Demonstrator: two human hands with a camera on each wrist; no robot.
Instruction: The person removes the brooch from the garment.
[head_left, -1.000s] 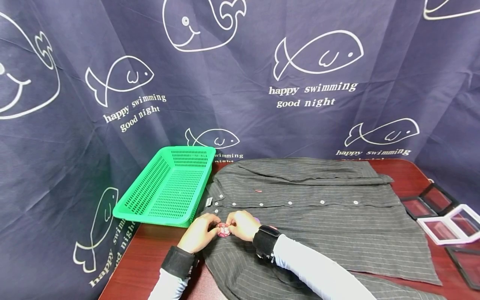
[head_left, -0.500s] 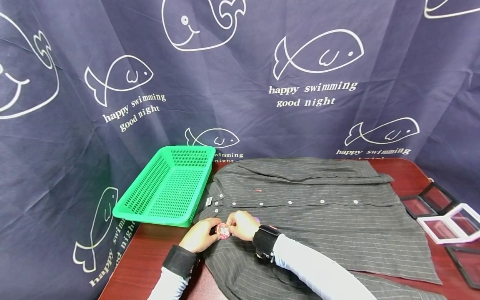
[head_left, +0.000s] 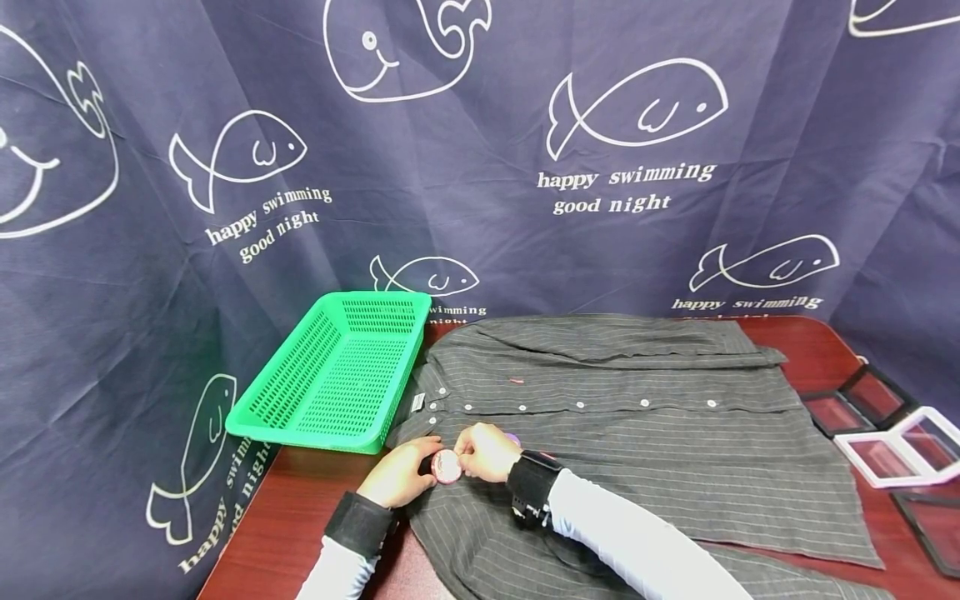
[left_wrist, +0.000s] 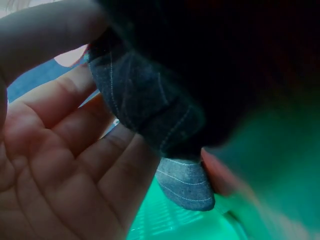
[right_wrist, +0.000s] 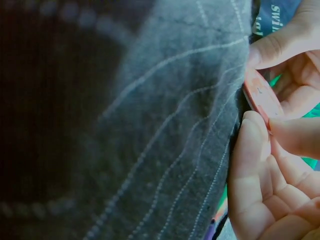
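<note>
A dark grey pinstriped shirt (head_left: 645, 467) lies spread over the table. Near its collar, both hands meet around a round red-and-white badge (head_left: 446, 467). My right hand (head_left: 486, 452) pinches the badge's edge between thumb and fingertips; in the right wrist view the badge (right_wrist: 262, 94) stands against the cloth. My left hand (head_left: 397, 471) grips the shirt fabric at the badge's left side, its thumb right at the badge's upper edge in the right wrist view. Striped cloth (left_wrist: 145, 95) lies over the left fingers in the left wrist view. The badge's back is hidden.
A green plastic basket (head_left: 303, 434) stands at the table's left. Part of a purple round thing (head_left: 513, 439) shows behind the right hand. Black and white framed cases (head_left: 892, 450) lie at the right edge. A patterned curtain (head_left: 480, 192) hangs behind.
The badge has tilted, so its face now shines white, and it has shifted slightly downward in the head view. Both hands stay at nearly the same spot.
</note>
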